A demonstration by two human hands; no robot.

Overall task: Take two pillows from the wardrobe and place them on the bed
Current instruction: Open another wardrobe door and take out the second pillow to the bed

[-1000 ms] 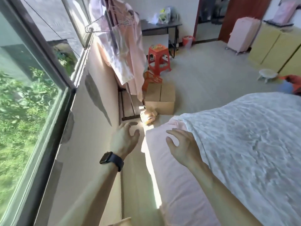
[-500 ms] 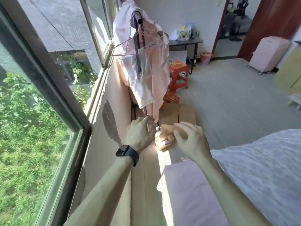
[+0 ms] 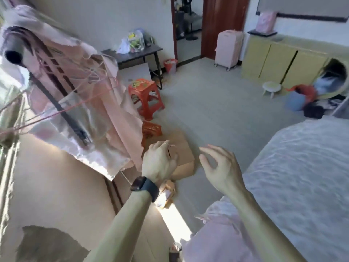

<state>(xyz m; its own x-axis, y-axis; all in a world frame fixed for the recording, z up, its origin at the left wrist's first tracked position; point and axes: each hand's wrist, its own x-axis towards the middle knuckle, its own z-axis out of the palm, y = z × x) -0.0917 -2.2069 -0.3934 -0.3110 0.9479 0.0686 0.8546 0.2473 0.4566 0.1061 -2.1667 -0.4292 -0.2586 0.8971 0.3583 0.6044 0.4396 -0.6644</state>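
Hands [image 3: 190, 165] empty beside bed [image 3: 302, 176] edge

A lived-in bedroom at home: a bed [image 3: 302, 167] with a white quilt, pink clothes on a rack [image 3: 79, 103] by the window, yellow cabinets [image 3: 279, 61], a pink suitcase [image 3: 228, 48], a red plastic stool [image 3: 145, 95].

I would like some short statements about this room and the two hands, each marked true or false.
1. Both hands are empty. True: the left hand and the right hand hold nothing.
2. A dark watch is on the right wrist. False: the watch is on the left wrist.
3. The red plastic stool stands on the floor. True.
4. The pink suitcase lies on the bed. False: the pink suitcase stands upright near the doorway; the bed has only its cover.
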